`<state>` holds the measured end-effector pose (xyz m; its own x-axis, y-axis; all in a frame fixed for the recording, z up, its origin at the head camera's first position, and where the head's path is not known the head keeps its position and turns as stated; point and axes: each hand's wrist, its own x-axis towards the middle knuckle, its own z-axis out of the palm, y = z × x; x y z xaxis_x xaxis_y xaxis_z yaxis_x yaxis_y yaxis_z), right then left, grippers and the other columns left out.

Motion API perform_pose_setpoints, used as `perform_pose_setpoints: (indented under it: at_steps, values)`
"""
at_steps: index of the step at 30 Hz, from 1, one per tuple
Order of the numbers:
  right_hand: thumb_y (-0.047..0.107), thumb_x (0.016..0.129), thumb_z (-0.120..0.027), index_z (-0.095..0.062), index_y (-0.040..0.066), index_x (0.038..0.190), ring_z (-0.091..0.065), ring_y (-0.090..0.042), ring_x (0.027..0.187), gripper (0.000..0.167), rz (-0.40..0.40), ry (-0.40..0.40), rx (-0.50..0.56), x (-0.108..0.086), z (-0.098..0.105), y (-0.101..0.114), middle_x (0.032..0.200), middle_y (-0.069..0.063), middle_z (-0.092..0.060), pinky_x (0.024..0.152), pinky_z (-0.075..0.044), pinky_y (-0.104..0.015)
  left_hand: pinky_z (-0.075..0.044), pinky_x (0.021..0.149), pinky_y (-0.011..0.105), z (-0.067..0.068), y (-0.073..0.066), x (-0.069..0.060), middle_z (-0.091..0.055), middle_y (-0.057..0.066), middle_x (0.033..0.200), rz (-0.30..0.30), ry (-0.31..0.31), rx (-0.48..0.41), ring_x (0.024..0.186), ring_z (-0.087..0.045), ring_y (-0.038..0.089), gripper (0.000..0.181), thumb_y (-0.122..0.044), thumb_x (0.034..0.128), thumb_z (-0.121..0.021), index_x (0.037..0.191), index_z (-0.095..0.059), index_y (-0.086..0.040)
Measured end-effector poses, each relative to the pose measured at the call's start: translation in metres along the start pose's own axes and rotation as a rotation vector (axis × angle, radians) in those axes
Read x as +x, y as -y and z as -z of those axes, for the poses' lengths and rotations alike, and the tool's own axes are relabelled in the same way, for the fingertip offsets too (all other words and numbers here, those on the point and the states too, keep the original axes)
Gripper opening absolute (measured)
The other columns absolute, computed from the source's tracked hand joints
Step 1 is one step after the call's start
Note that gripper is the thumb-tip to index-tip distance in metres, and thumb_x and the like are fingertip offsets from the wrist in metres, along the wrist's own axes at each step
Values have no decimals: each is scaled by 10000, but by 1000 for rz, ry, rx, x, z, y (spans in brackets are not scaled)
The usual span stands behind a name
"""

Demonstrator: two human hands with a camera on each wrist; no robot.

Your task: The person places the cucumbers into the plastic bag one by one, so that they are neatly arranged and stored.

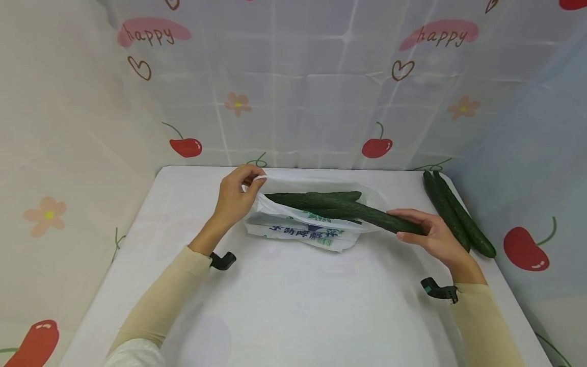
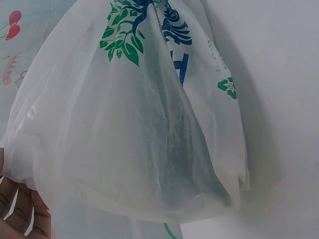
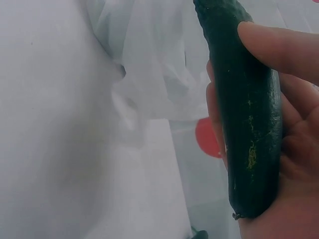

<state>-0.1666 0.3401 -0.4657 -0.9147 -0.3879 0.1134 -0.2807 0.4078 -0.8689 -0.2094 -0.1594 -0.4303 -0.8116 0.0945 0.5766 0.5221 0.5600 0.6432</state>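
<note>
My left hand (image 1: pixel 236 196) pinches the rim of a white plastic bag (image 1: pixel 298 231) and lifts that edge. The bag lies on its side, printed in blue and green. My right hand (image 1: pixel 437 238) grips the near end of a long dark green cucumber (image 1: pixel 380 218), thumb on one side and fingers on the other. The cucumber's far end reaches into the bag opening, over at least one more cucumber (image 1: pixel 341 195) there. In the left wrist view a dark shape (image 2: pixel 174 164) shows through the bag's thin plastic. The right wrist view shows the held cucumber's blunt end (image 3: pixel 254 189) against the palm.
Two more cucumbers (image 1: pixel 442 204) lie side by side at the table's right edge, just beyond my right hand. The white table (image 1: pixel 293 311) backs onto a patterned curtain (image 1: pixel 302 122), with more printed sheeting on both sides. Each wrist carries a black camera mount (image 1: pixel 438 290).
</note>
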Motion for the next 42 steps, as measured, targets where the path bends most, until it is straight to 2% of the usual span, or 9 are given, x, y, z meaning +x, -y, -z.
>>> perform_pose_setpoints:
  at_steps: [8,15,21,27,32,37,42]
  values:
    - [35,993,-744,-667,72,1441,-643,36,1210,456,35,87,-14,17,-4,2,1409,152,-671,946,-576,-141,-543,813,192,0,0,1,-741,62,1002,2,2,-2,874,-705,191,76,-112,1027,-729,1099,-748,-103]
    - [49,989,-753,-667,93,1452,-622,44,1246,473,40,156,-9,36,-10,4,1452,2,-683,970,-566,-142,-541,811,192,0,1,0,-738,61,993,9,2,0,870,-701,191,70,-112,1027,-727,1093,-750,-105]
    - [72,986,-762,-688,154,1438,-578,86,1316,465,32,209,-25,53,-20,6,1501,-135,-662,1044,-498,-105,-545,818,196,-1,2,0,-738,60,1004,4,7,-17,879,-703,188,74,-122,1030,-730,1100,-749,-106]
    - [98,988,-767,-696,195,1435,-540,104,1357,463,38,240,-58,68,-34,12,1521,-104,-660,1100,-435,-96,-559,831,245,-1,-1,1,-744,71,1014,0,8,-18,888,-704,204,94,-136,1034,-730,1116,-752,-96]
    - [125,985,-772,-701,230,1429,-559,4,1378,462,25,260,-80,80,-47,18,1523,-57,-661,1109,-452,-152,-565,831,259,-1,-3,1,-746,74,1023,-5,7,-18,890,-704,212,95,-133,1036,-725,1119,-753,-97]
    - [106,981,-768,-695,213,1436,-583,-136,1414,473,37,303,-57,95,-58,23,1534,-60,-653,1113,-492,-217,-560,829,247,-1,-3,1,-746,71,1015,-4,12,-22,886,-701,209,85,-130,1036,-723,1109,-753,-100]
    - [83,969,-769,-701,215,1425,-570,-249,1463,479,48,368,-15,110,-70,30,1528,-50,-656,1173,-496,-414,-580,834,314,-1,-3,1,-747,76,1021,-15,9,-20,894,-707,222,95,-138,1031,-734,1114,-754,-96]
